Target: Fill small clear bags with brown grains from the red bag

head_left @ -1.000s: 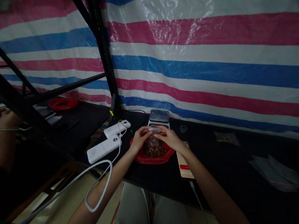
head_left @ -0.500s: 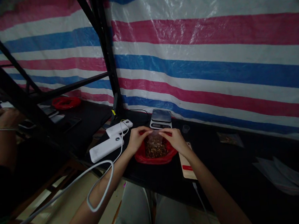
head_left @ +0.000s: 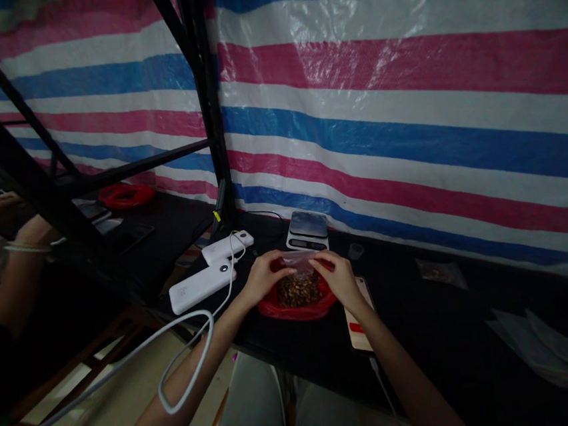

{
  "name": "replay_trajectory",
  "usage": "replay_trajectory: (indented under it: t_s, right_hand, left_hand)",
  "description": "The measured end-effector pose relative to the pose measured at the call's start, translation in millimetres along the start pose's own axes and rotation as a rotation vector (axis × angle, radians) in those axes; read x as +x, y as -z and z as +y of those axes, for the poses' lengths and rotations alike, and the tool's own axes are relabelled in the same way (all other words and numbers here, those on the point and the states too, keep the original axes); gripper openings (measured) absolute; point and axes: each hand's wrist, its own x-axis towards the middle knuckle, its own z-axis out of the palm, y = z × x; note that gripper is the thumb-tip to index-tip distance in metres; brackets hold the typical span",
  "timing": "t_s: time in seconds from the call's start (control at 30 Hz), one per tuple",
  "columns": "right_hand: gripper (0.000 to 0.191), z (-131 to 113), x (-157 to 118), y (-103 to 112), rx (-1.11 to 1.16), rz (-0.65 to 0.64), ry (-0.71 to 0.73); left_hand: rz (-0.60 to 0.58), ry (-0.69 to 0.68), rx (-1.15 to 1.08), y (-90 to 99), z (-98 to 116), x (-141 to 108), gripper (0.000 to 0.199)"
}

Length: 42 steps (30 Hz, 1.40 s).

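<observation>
Together the left hand (head_left: 263, 280) and right hand (head_left: 339, 276) pinch the top of a clear bag (head_left: 298, 270) of brown bits over the red dish (head_left: 296, 307).

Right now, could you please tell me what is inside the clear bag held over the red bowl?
The clear bag holds small brown pieces, perhaps nuts or seeds. Both hands pinch its top edge. It covers most of the red bowl, so what the bowl holds is hidden.

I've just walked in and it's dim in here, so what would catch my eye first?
The striped tarp in pink, blue and white fills the whole back wall. Below it, at the near edge of the black table, the left hand and right hand pinch the top of a clear bag of brown bits over a red dish. A small scale stands just behind.
</observation>
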Motion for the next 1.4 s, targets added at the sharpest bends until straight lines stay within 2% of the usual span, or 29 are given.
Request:
replay_trajectory:
  t_s: [0.1,0.2,0.33,0.53,0.6,0.7,0.93,1.1,1.17,1.27,1.4]
  right_hand:
    - [0.017,1.5,-1.6,-0.8,-0.031,-0.085,0.004]
    - [0.014,5.6,-3.0,-0.4,-0.094,-0.180,-0.027]
    - [0.015,9.3,-4.3,1.8,-0.054,-0.155,-0.023]
    - [0.012,4.9,-8.6,4.7,-0.412,-0.207,-0.069]
    - [0.013,2.0,-9.5,6.0,-0.444,-0.213,-0.080]
    - [0.014,-1.8,-9.9,8.2,-0.427,-0.214,-0.049]
    - [0.014,-3.7,-14.8,9.3,-0.407,-0.169,-0.011]
    - [0.019,-1.7,-20.2,6.4,-0.060,-0.150,-0.045]
    - [0.019,-4.2,-20.7,7.6,-0.010,-0.123,-0.050]
    - [0.018,-13.7,-20.2,12.9,-0.114,-0.095,-0.051]
    - [0.019,-29.8,-22.7,17.7,-0.373,-0.150,-0.030]
  left_hand:
    - [-0.017,-0.012,0.088,0.1,0.1,-0.4,0.023]
    - [-0.016,-0.006,0.186,0.7,-0.7,1.0,0.027]
    - [-0.091,-0.041,0.245,2.1,-4.2,4.6,0.020]
    - [-0.054,-0.050,0.235,1.5,-2.2,3.0,0.017]
    - [-0.069,-0.041,0.288,1.9,-0.3,1.6,0.017]
    - [-0.081,-0.037,0.404,3.6,1.3,1.1,0.020]
    - [-0.192,-0.147,0.593,7.0,2.0,2.2,0.026]
    - [-0.170,-0.229,0.571,9.9,10.3,0.0,0.022]
    - [-0.183,-0.252,0.538,10.9,16.1,-0.2,0.018]
    - [-0.198,-0.254,0.513,11.1,21.2,0.6,0.017]
    - [-0.253,-0.179,0.461,9.0,19.6,-1.1,0.022]
